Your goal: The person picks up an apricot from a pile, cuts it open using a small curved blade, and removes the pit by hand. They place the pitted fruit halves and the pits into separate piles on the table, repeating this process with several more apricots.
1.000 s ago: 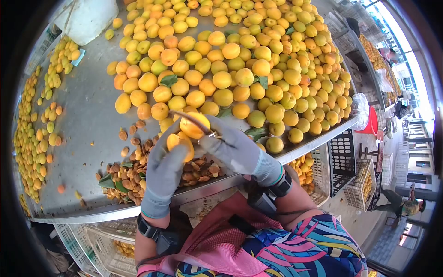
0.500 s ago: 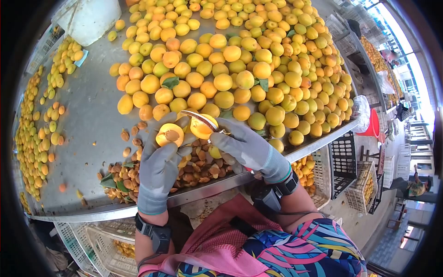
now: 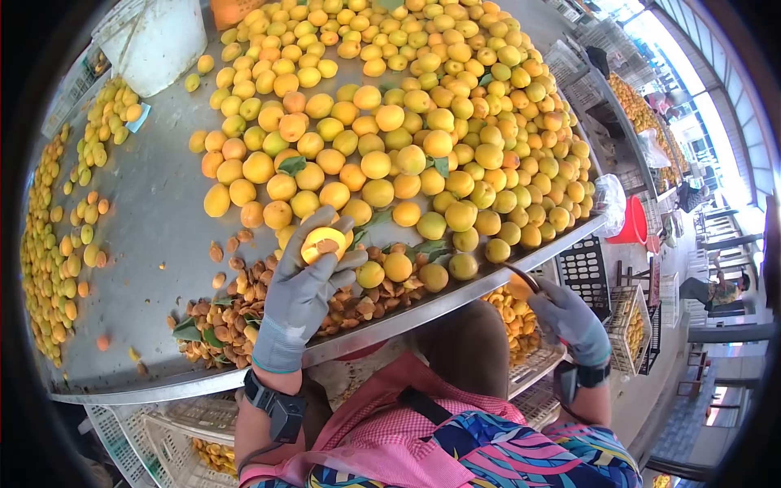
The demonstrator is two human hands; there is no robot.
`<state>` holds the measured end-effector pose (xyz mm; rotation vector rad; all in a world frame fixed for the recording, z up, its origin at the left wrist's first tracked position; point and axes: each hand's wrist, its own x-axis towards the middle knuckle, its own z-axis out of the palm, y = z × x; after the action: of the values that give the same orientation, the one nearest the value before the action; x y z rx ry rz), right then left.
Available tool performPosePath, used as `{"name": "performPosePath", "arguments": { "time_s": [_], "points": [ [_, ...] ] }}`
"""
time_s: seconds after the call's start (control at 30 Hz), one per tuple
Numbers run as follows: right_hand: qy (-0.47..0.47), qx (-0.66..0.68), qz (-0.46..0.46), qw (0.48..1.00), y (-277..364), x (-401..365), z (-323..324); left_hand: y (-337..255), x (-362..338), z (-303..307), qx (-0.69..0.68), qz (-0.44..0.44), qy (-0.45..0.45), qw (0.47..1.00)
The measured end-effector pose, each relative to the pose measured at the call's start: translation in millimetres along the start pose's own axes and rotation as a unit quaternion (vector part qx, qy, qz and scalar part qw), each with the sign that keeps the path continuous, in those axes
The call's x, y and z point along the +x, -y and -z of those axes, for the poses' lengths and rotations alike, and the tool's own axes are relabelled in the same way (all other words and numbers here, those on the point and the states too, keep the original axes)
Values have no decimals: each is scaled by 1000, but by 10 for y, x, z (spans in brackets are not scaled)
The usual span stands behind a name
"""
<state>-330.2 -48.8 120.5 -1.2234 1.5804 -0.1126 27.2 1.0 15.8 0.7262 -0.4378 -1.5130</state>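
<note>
My left hand [image 3: 294, 305], in a grey glove, holds a halved apricot [image 3: 313, 251] cut side up, with the brown pit [image 3: 328, 246] in it. My right hand [image 3: 576, 324], also gloved, is closed around a thin knife [image 3: 529, 280] beyond the table's right front edge. An apricot half [image 3: 518, 286] shows against the blade, above a crate [image 3: 538, 375] of apricot halves. Below my left hand lies a heap of brown pits [image 3: 236, 313]. Several whole apricots [image 3: 397, 267] sit between my hands, near the table edge.
Whole apricots [image 3: 382, 163] cover much of the metal table [image 3: 154, 220], with another row [image 3: 49, 268] along its left side. A white bucket [image 3: 154, 49] stands at the back left. A red bucket [image 3: 629, 221] and a black crate [image 3: 583, 272] are on the right.
My hands were together at the cut apricot; they are now apart. My right hand has moved right, off the table, with the knife and one half, while my left keeps the half with the pit.
</note>
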Motion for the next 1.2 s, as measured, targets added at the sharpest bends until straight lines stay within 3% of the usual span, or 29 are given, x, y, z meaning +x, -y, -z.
{"name": "performPosePath", "arguments": {
  "time_s": [0.1,0.13,0.17,0.23,0.27,0.33,0.43,0.5,0.53,0.73,0.77,0.83,0.9,1.0,1.07,1.17,1.2],
  "points": [
    [-91,-85,-18,992,-336,-166,207,27,-18,-29,-7,13,-6,1000],
    [-172,-240,96,951,-627,-43,309,31,-25,-41,-3,19,-18,1000],
    [-173,-240,97,950,-534,-46,274,45,-27,-42,-3,18,-17,1000],
    [-203,-9,120,972,-116,-5,69,86,-26,-36,56,18,-32,998],
    [-199,78,189,958,79,36,-72,96,-27,-45,57,18,-32,998],
    [-254,164,280,911,407,214,-401,129,-26,-75,41,21,-50,998],
    [-150,415,394,806,1000,381,-1010,184,-9,-118,71,27,-74,994],
    [-151,387,434,800,1244,529,-1325,179,-5,-177,93,30,-83,992],
    [-75,462,455,758,1330,545,-1476,174,2,-205,111,31,-89,989],
    [-45,483,512,709,1292,842,-1888,233,28,-274,125,35,-115,985],
    [-47,483,510,710,1279,850,-1891,283,40,-264,126,39,-114,985],
    [-180,324,596,712,1275,863,-1883,373,91,-246,151,-21,-133,979],
    [-182,316,588,722,1234,888,-1901,374,106,-273,155,-25,-131,979],
    [-117,366,578,720,1219,978,-1934,352,73,-299,178,-11,-132,975],
    [-6,449,522,725,1225,995,-1910,330,54,-328,200,6,-131,971],
    [19,436,504,746,1286,885,-1911,320,40,-358,206,40,-132,969],
    [-5,357,551,754,1271,895,-1909,336,39,-344,223,24,-131,966]
  ]
}}
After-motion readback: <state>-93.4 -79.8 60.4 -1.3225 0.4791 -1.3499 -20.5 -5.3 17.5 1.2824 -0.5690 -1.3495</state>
